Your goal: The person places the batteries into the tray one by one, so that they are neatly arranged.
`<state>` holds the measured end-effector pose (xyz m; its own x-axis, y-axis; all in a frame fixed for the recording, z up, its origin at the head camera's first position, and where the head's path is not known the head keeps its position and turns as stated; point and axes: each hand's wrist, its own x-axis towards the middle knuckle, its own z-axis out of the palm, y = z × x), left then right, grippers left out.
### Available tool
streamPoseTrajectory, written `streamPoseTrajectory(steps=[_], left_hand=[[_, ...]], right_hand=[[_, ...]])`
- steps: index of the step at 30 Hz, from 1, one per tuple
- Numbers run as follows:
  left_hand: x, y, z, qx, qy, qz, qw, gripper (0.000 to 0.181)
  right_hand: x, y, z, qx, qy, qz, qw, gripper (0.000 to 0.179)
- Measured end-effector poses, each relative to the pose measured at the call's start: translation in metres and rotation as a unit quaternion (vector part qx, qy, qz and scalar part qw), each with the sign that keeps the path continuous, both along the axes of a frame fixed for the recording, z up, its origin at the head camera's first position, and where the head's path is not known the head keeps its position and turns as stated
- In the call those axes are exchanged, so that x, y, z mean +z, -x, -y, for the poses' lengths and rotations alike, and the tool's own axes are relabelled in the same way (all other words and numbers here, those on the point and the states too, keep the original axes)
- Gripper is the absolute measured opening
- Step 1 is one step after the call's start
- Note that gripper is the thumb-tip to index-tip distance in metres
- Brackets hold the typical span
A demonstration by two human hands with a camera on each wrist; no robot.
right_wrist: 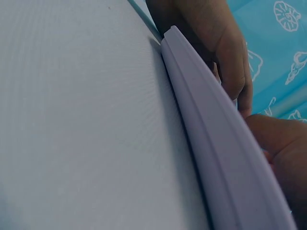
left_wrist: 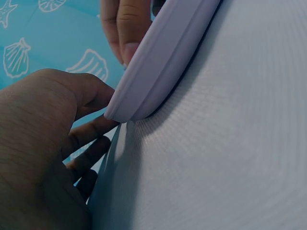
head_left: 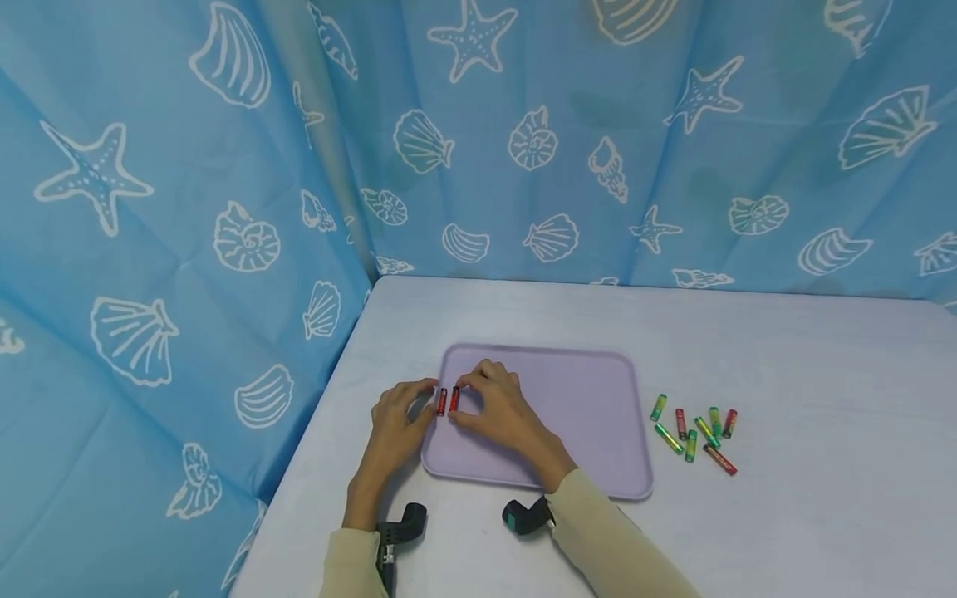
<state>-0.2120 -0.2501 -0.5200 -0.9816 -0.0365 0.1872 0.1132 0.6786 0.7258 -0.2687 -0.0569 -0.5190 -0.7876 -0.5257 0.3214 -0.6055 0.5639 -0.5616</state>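
Two red batteries stand side by side at the left end of a lilac tray (head_left: 568,399). My left hand (head_left: 396,423) reaches over the tray's left rim, its thumb and forefinger curled at the ends of the left red battery (head_left: 442,402). From the other side my right hand (head_left: 501,407) pinches the right red battery (head_left: 454,399) end to end between thumb and forefinger. A narrow gap parts the two batteries. In both wrist views the tray's raised side (left_wrist: 158,62) hides the batteries, and the fingertips show only partly.
Right of the tray, a loose group of green batteries (head_left: 669,438) and red batteries (head_left: 719,459) lies on the white tabletop (head_left: 822,399). A blue shell-print curtain (head_left: 493,199) closes off the back and left sides. Black wrist mounts (head_left: 526,517) hang under both forearms.
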Motion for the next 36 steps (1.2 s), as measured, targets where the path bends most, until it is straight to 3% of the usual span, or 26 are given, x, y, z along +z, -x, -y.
streamPoseTrajectory(steps=[11,21,30,36], left_hand=[[0.001,0.002,-0.001,-0.005,0.007,-0.005,1.0,0.037],[0.001,0.001,0.0,0.005,0.009,0.016,0.9998,0.038],[0.002,0.001,-0.009,0.0,0.002,0.025,0.9997,0.039],[0.003,0.0,-0.004,0.006,-0.003,0.028,0.9996,0.039]], right_hand=[[-0.002,0.002,0.001,-0.005,-0.008,0.021,0.9997,0.04],[-0.001,0.002,0.0,0.005,-0.017,0.027,0.9995,0.048],[0.013,-0.012,-0.037,-0.003,-0.035,-0.003,0.9994,0.043],[0.022,-0.023,-0.072,-0.005,-0.029,-0.02,0.9994,0.036]])
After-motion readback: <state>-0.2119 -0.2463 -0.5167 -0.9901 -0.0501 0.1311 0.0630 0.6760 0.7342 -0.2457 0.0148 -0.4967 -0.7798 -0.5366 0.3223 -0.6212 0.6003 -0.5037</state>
